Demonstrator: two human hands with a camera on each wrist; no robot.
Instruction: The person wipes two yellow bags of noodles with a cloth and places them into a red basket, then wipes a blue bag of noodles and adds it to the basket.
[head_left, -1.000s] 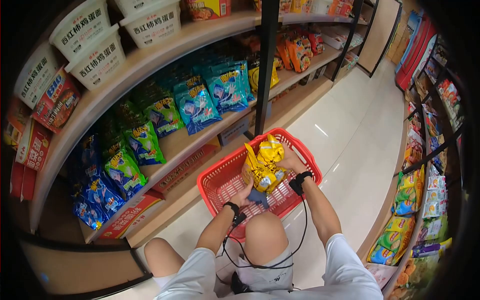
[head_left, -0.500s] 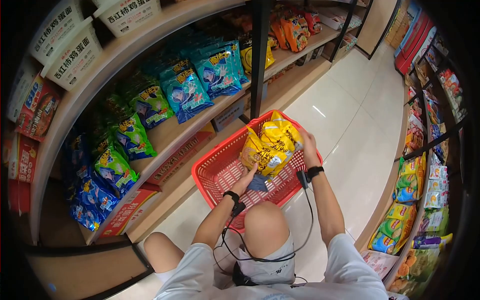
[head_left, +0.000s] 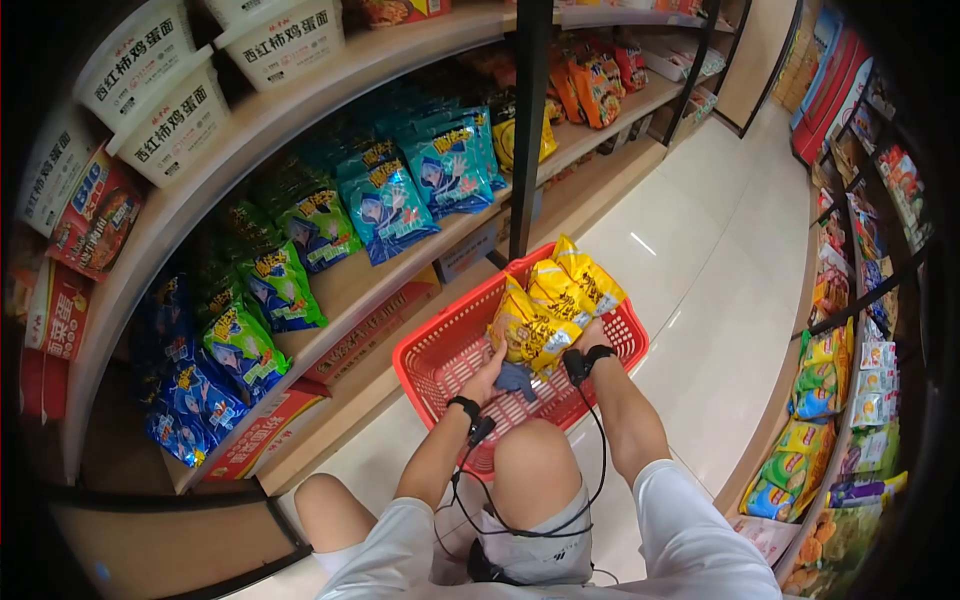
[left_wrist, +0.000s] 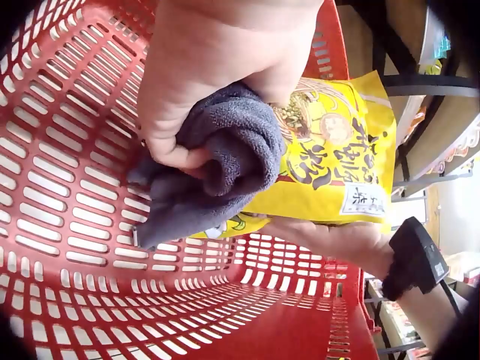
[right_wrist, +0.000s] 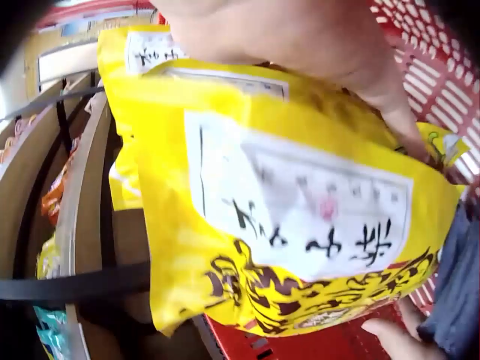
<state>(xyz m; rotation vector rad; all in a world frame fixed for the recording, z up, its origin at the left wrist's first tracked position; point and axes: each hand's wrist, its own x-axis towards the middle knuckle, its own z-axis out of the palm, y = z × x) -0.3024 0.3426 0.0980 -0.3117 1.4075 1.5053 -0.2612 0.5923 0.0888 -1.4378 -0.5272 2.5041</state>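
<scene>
Several yellow noodle bags [head_left: 545, 318] stand in the far and right part of a red shopping basket [head_left: 420, 355]. My left hand [head_left: 484, 378] is inside the basket, its fingers curled on a bunched dark grey-blue cloth [left_wrist: 225, 150] beside the front bag. My right hand [head_left: 592, 338] holds the bags from the near right side. In the right wrist view that hand [right_wrist: 300, 45] reaches over the rear of the front bag [right_wrist: 300, 202], which hides part of its fingers. From the left wrist view it shows low against the bag's underside.
The basket stands on a pale tiled floor [head_left: 690, 240], close to my knee [head_left: 537, 460]. On the left, a wooden shelf [head_left: 345, 285] carries blue, green and teal snack bags [head_left: 385, 205]. A black post [head_left: 525, 130] rises past the basket. Cables [head_left: 600, 440] hang from my wrists.
The yellow bags have shifted right and been set closer together in the basket. My right hand has moved from their right side to their near side. My left hand stays by the cloth.
</scene>
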